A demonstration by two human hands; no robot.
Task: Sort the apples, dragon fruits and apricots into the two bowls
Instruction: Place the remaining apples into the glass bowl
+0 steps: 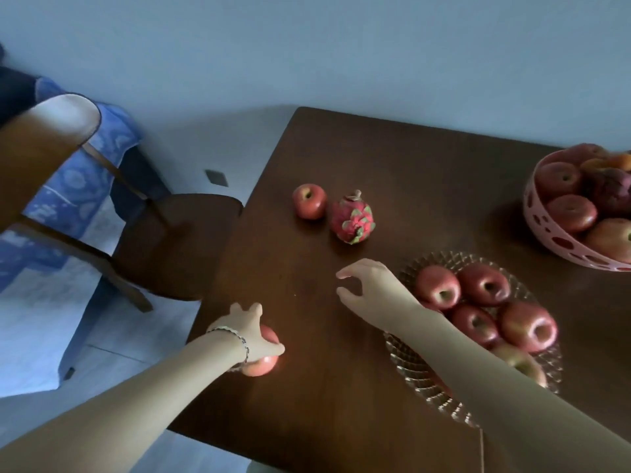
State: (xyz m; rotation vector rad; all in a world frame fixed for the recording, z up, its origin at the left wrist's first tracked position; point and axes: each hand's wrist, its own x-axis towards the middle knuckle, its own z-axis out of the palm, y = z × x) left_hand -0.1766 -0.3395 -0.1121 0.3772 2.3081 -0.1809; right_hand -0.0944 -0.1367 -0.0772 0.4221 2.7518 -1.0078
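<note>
My left hand (252, 331) grips a red apple (264, 365) that rests on the brown table near its left edge. My right hand (370, 288) hovers over the table with fingers apart and nothing in it, just left of a clear ribbed glass bowl (406, 361) holding several red apples. A loose apple (309, 201) and a pink dragon fruit (351, 221) lie side by side farther back. At the right edge, a pink perforated bowl (539, 227) holds apples, dragon fruit and orange apricots.
The table (426, 172) has a corner at the back left and its left edge runs close to my left hand. A wooden chair (177, 247) stands left of the table, with a blue patterned cloth (78, 186) behind it. A pale wall rises beyond.
</note>
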